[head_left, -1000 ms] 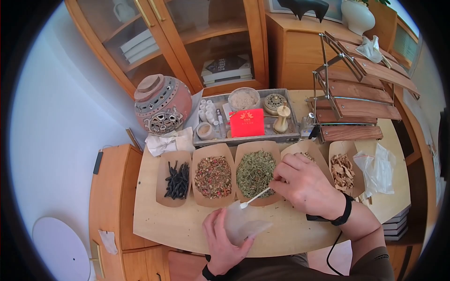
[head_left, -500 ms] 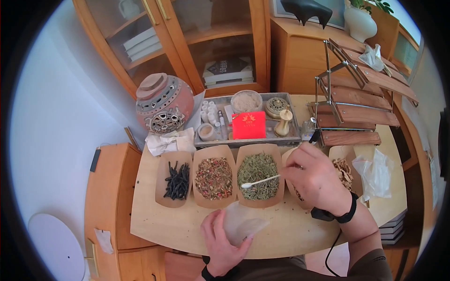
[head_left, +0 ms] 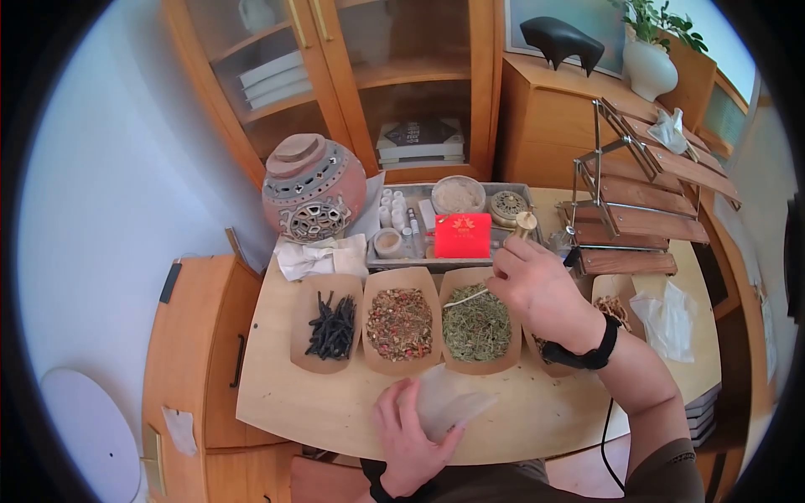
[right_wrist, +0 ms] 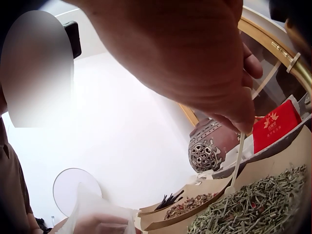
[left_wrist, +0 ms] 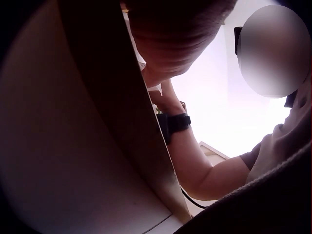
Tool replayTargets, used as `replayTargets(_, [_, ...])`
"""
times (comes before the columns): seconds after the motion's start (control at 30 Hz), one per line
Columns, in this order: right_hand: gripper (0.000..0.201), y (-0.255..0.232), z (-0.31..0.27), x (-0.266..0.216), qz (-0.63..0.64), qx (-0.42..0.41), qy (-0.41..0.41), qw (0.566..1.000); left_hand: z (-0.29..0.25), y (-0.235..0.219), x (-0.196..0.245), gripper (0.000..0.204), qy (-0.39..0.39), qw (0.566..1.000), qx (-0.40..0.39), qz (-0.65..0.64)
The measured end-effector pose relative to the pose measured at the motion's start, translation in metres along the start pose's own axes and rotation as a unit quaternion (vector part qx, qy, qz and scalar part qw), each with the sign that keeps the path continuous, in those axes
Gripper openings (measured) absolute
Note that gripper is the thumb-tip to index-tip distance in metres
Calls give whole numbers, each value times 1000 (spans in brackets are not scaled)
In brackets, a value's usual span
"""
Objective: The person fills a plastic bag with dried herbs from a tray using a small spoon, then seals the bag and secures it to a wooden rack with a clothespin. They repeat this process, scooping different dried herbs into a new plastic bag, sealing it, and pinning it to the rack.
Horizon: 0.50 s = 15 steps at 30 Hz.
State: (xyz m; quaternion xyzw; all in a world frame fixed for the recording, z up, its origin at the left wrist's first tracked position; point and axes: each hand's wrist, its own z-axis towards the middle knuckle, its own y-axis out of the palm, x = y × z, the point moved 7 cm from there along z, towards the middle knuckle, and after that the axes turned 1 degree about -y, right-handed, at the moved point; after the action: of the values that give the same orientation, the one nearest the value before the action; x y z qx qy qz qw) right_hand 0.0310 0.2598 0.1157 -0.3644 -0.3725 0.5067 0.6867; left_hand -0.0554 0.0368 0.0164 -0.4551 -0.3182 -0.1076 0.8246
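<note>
My left hand (head_left: 415, 444) holds a small translucent pouch (head_left: 449, 404) near the table's front edge, fingers behind it and thumb at its lower right side. Between thumb and fingers my right hand (head_left: 545, 293) pinches a thin white spoon (right_wrist: 237, 163). The spoon's small bowl lies at the far left part of the green dried herb (right_wrist: 258, 202), close to the paper tray's side. To the left stand paper trays of a red-flecked herb mix (head_left: 400, 325) and dark twisted pieces (head_left: 331, 329). My right hand and wrist cover most of a fourth tray.
Tan dried slices (head_left: 610, 310) lie in a tray at the right, beside a clear plastic bag (head_left: 667, 323). Behind the trays is a grey tray (head_left: 402, 265) with small bottles, a red card (head_left: 463, 235) and a brass vessel (head_left: 525, 225). A clay pot (head_left: 312, 189) and slatted wooden rack (head_left: 646, 220) flank it.
The right hand has carried the spoon from the pouch's mouth to over the green herb, then farther toward that tray's back. The left hand keeps its hold on the pouch. The head view has shifted.
</note>
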Motion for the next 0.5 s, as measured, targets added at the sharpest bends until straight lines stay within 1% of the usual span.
replayTargets(0.1, [7, -9, -2, -9, 6, -20, -26, 999, 0, -2, -1, 91, 3, 1000, 6, -6])
replayTargets(0.2, [8, -18, -11, -12, 6, -20, -53, 998, 1, -2, 1, 91, 8, 1000, 1, 2])
replayTargets(0.3, [9, -25, -22, -9, 5, -35, -59, 998, 2, -1, 2, 90, 11, 1000, -3, 0])
replayTargets(0.43, [10, -33, -27, -1, -5, -39, -43, 998, 2, 0, 4, 90, 18, 1000, -6, 1])
replayTargets(0.5, [10, -39, -20, -2, -23, 13, -32, 999, 2, 2, 3, 90, 12, 1000, -12, -7])
